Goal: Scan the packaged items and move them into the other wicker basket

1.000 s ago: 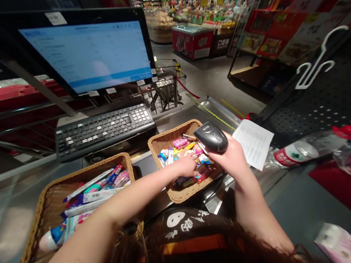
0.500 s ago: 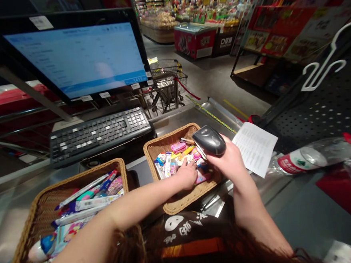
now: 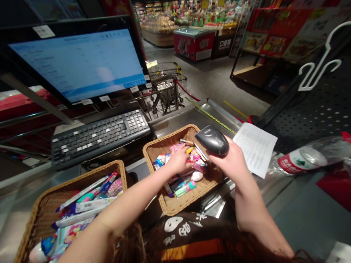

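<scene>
My right hand [image 3: 232, 157] is wrapped round a black handheld scanner [image 3: 212, 140], held over the right side of a wicker basket [image 3: 186, 207]. My left hand [image 3: 180, 160] reaches into that basket among small colourful packaged items [image 3: 186, 188]; its fingers are partly spread, and whether they pinch anything is too small to tell. To the left, a second wicker basket [image 3: 28, 222] holds several long thin packets [image 3: 92, 204], partly hidden by my left forearm.
A monitor [image 3: 77, 66] stands at the upper left above a black keyboard [image 3: 100, 136]. Right of the scanner lie a printed sheet [image 3: 255, 148] and a large bottle [image 3: 303, 158]. A white hanger [image 3: 321, 67] hangs at the right.
My left hand has moved up and left inside the basket, uncovering items near its front edge. The scanner in my right hand has shifted slightly right.
</scene>
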A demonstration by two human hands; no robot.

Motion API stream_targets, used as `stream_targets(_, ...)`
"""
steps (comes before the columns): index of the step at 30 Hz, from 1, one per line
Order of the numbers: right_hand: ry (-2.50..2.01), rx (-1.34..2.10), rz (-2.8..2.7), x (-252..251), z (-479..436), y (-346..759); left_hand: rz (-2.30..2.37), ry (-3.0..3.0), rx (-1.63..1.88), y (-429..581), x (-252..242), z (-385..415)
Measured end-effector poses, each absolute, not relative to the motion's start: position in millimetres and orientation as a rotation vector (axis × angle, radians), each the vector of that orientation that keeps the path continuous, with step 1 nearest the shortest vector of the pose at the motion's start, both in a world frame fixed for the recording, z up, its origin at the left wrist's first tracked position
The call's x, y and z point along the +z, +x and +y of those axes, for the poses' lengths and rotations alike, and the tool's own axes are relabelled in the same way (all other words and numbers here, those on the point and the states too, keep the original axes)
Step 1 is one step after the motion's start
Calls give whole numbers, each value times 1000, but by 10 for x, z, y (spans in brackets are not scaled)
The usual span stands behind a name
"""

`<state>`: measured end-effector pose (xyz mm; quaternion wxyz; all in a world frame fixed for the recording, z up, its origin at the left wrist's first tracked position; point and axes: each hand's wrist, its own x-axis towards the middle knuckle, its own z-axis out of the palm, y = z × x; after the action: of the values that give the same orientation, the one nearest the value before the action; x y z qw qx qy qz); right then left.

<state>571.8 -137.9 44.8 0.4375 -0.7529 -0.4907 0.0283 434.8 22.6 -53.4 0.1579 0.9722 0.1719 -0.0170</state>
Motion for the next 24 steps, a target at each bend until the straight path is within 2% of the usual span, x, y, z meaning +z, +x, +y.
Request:
stream_targets(12,-1824,-7,-1312,585,-1316,5662,710,2663,431,3640,89,609)
stream_targets(24,-1706,-111,-1398,864,-997,5335,887,2649,751,2774,626,646)
